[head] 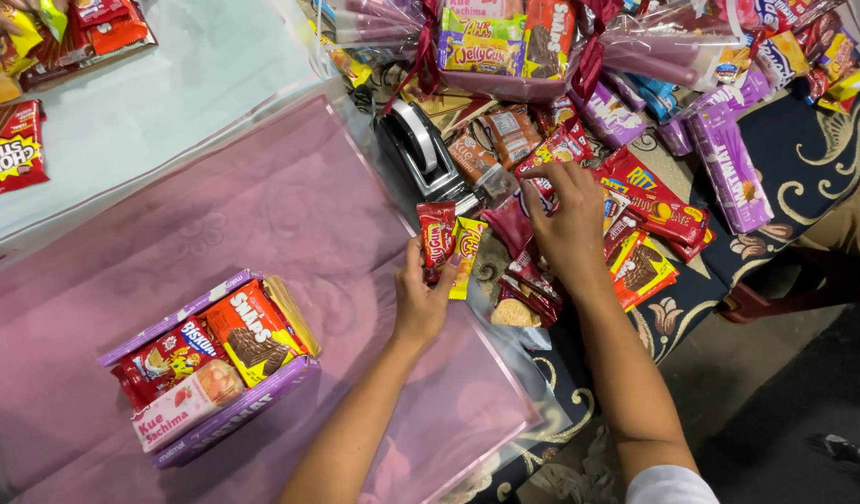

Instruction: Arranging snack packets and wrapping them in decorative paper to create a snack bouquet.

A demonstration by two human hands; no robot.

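Nearest, a purple cardboard tray packed with snack packets (210, 369) sits on a sheet of pink cellophane (290, 205). The left hand (422, 297) pinches two small foil snack packets, one red and one yellow (448, 241), by their lower ends; they look light, crinkly and slippery. Beyond, the right hand (565, 219), fingers spread, touches a pile of loose wrapped snacks (649, 210).

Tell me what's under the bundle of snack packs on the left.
The bundle sits on a pink see-through sheet spread over a patterned cloth. The bundle covers the patch of sheet right beneath it. Neither hand touches it.
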